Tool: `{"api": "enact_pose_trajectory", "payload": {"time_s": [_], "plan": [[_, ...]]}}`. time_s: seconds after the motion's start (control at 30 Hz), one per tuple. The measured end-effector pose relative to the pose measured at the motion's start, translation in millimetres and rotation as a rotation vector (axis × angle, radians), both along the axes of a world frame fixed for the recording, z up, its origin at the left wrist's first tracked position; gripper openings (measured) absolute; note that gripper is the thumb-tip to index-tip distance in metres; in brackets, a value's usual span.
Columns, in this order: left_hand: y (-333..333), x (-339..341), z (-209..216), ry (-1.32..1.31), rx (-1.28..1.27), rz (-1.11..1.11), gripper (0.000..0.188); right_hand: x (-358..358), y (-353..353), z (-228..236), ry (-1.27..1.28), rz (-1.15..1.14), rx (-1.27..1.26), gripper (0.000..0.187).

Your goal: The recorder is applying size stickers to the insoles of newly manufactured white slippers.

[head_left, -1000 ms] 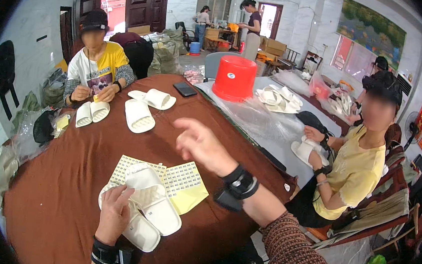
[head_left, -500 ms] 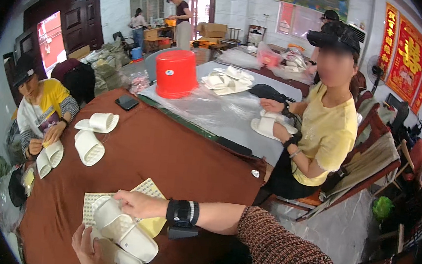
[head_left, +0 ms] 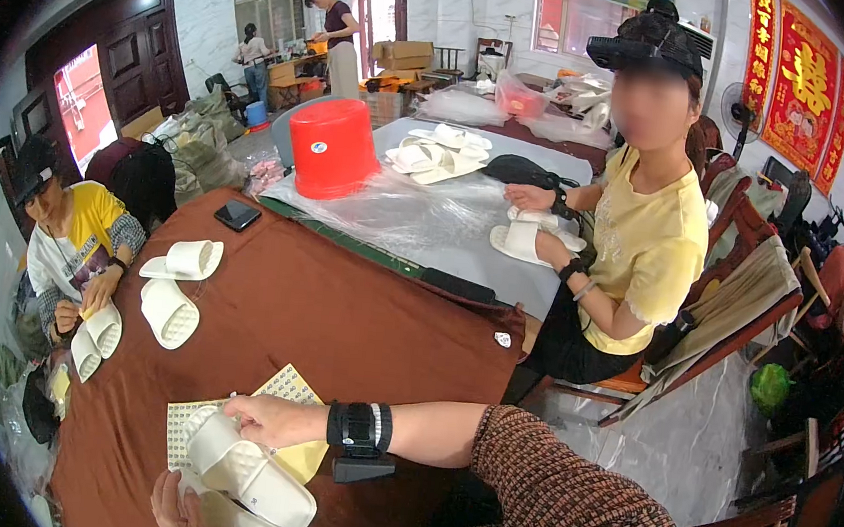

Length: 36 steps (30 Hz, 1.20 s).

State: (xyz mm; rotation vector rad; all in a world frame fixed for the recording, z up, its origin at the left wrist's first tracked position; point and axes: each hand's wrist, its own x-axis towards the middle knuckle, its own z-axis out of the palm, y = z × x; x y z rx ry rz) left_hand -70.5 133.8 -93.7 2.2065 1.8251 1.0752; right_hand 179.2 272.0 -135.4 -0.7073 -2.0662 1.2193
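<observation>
At the scene's 7 o'clock, a worker's right hand (head_left: 273, 419) curls its fingers at the toe of a white slipper (head_left: 251, 470); whether they pinch it cannot be told. The left hand (head_left: 182, 506), fingers loosely spread, is at a 2nd slipper (head_left: 240, 526), partly covered by the 1st. From the upper slipper, 2 sticker sheets lie at 10 o'clock (head_left: 185, 424) and 1 o'clock (head_left: 289, 384) on brown cloth (head_left: 405, 342). At 3 o'clock, a co-worker (head_left: 644, 253) sits in yellow.
</observation>
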Motion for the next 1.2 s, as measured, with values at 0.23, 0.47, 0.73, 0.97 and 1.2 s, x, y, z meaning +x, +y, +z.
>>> {"api": "enact_pose_trajectory", "payload": {"time_s": [0.23, 0.47, 0.73, 0.97, 1.2], "plan": [[4.2, -10.3, -15.2, -0.097, -0.083, -0.025, 0.030, -1.7, 1.9, -4.1, 0.024, 0.019, 0.013, 0.042], [3.8, -9.2, -19.9, -0.073, -0.078, -0.042, 0.032, 0.8, -1.0, -3.1, -0.022, 0.042, 0.019, 0.046], [10.8, -12.9, -30.6, -0.215, -0.142, -0.047, 0.036, -0.9, -3.3, 0.2, -0.043, 0.059, 0.000, 0.046], [3.1, 5.5, -8.2, 0.172, -0.019, -0.165, 0.051, -3.0, -2.0, -3.3, -0.039, 0.074, -0.003, 0.046], [5.5, 15.9, 7.2, 0.395, 0.099, -0.235, 0.049, -2.2, -1.2, -4.9, -0.024, 0.074, 0.048, 0.046]]}}
